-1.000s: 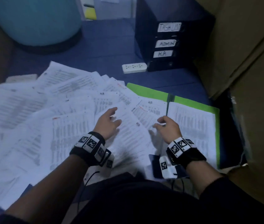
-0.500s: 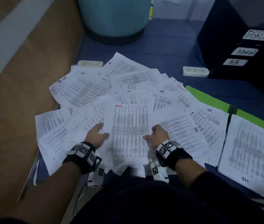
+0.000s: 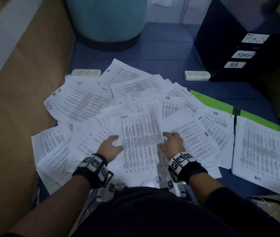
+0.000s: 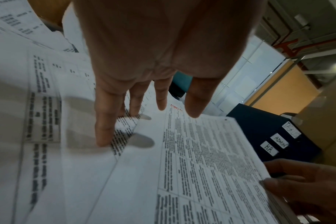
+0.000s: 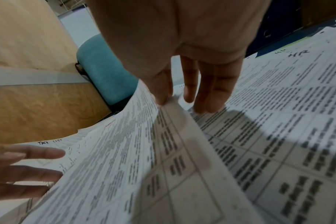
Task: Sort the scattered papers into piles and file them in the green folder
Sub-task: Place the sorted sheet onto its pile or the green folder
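Head view: the ADMIN sheet (image 3: 141, 142) lies atop the scattered papers (image 3: 77, 103), left of the green folder (image 3: 212, 103). The left hand (image 3: 110, 147) rests relaxed at its left edge.

Left wrist view: straight fingers (image 4: 105, 121) touch the papers.

Right wrist view: the right hand (image 5: 182, 60) pinches the sheet's lifted right edge.

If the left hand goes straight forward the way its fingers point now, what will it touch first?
Most likely the scattered papers fanned ahead of the left hand; its fingers angle down onto these sheets, just left of the ADMIN sheet. Depth is uncertain.
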{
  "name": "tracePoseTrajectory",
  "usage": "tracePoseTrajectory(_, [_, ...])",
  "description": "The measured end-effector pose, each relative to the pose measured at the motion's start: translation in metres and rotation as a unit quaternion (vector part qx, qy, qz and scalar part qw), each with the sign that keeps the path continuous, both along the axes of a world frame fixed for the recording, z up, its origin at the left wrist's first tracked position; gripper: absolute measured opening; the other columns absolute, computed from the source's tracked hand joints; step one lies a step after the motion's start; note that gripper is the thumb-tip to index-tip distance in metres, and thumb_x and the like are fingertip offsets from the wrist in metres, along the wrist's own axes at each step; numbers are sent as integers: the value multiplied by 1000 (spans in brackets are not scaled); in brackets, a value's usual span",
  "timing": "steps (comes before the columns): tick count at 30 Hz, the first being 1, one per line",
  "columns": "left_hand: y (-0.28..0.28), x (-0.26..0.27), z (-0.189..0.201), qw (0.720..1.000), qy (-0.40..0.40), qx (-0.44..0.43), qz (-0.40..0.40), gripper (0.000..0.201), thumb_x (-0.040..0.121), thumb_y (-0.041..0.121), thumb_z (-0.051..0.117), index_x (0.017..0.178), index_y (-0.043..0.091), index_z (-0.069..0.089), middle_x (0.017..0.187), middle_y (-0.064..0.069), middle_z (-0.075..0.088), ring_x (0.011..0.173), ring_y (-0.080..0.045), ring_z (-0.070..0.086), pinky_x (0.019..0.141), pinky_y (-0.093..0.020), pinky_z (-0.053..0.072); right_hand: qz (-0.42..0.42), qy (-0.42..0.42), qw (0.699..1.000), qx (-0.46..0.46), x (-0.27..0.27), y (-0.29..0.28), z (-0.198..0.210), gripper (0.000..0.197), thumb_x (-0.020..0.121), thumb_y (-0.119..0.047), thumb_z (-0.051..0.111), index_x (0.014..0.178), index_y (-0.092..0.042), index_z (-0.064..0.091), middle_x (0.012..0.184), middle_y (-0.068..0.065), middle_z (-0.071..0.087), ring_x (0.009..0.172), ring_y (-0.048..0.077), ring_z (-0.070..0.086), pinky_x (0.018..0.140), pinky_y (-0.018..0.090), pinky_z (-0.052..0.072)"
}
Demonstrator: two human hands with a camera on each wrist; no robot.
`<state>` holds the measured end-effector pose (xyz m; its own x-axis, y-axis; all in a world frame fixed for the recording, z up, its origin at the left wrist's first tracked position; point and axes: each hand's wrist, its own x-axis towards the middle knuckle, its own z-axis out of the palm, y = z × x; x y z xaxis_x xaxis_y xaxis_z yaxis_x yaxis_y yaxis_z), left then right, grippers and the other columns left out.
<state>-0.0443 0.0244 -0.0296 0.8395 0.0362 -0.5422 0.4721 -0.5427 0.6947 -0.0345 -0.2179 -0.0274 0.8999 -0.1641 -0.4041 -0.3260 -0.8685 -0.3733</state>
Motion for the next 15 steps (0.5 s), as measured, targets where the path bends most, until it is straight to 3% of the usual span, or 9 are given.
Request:
tracePoseTrajectory(1, [0, 2, -1, 1000, 0, -3, -7, 58, 89, 19, 62, 142, 14, 39, 149, -5, 39, 136, -21, 37, 108, -33, 29, 4, -17, 999, -27, 0, 3, -1, 42, 90, -30, 61, 130, -22, 55, 137, 8, 42, 123, 29, 40, 96, 41, 43])
tracePoseTrajectory(3, [-1, 5, -2, 1000, 0, -7, -10, 61, 90, 20, 62, 144, 15, 35, 150, -4, 36, 136, -21, 36, 105, -32, 31, 7, -75, 997, -34, 3, 6, 2, 25, 93, -25, 55, 117, -20, 63, 125, 4, 49, 115, 27, 44, 88, 32, 41])
tracePoseTrajectory(5, [0, 9, -4, 999, 1, -27, 28, 67, 89, 19, 64, 146, 16, 30, 151, -7, 34, 137, -23, 35, 106, -34, 34, -13, -126, 989, 77, 9, 3, 12, 12, 95, -18, 52, 97, -16, 64, 93, 1, 57, 91, 23, 54, 63, 11, 37])
tracePoseTrajectory(6, [2, 9, -3, 997, -1, -56, 59, 73, 86, 19, 67, 147, 17, 26, 150, -10, 35, 136, -25, 37, 107, -39, 36, -20, -137, 980, 142, 12, 0, 18, 11, 95, -17, 53, 88, -16, 62, 78, -1, 56, 76, 20, 53, 51, 9, 34])
tracePoseTrajectory(7, [5, 10, -2, 991, -3, -90, 94, 82, 82, 23, 71, 148, 18, 22, 149, -12, 36, 133, -28, 40, 107, -44, 38, -21, -143, 970, 193, 15, -2, 25, 12, 94, -16, 54, 82, -16, 59, 70, -2, 54, 66, 18, 50, 47, 11, 33])
tracePoseTrajectory(9, [12, 13, -6, 980, -12, -121, 156, 104, 67, 41, 79, 147, 20, 16, 145, -18, 41, 128, -34, 46, 102, -53, 42, -10, -124, 955, 268, 22, -4, 37, 13, 92, -14, 56, 79, -17, 57, 66, -2, 54, 59, 16, 46, 49, 20, 36])
tracePoseTrajectory(11, [18, 16, -5, 979, -29, -86, 182, 108, 64, 48, 79, 142, 5, 18, 140, -28, 41, 125, -43, 46, 100, -56, 43, 10, -91, 943, 320, 29, -1, 44, 17, 91, -10, 57, 76, -19, 56, 66, -4, 54, 59, 16, 46, 57, 26, 38])
tracePoseTrajectory(12, [21, 17, -5, 976, -45, -69, 200, 95, 71, 41, 77, 137, -3, 26, 137, -29, 43, 123, -44, 47, 99, -53, 44, 20, -69, 937, 341, 32, 2, 46, 17, 90, -9, 58, 76, -18, 57, 68, -2, 56, 61, 15, 47, 61, 28, 39])
tracePoseTrajectory(15, [36, 15, -3, 947, -96, -126, 280, 24, 84, 12, 63, 107, 7, 56, 102, -19, 64, 94, -34, 60, 78, -40, 50, 34, -10, 925, 378, 39, 13, 46, 11, 94, -21, 57, 89, -13, 63, 86, 11, 66, 73, 18, 56, 71, 34, 48])
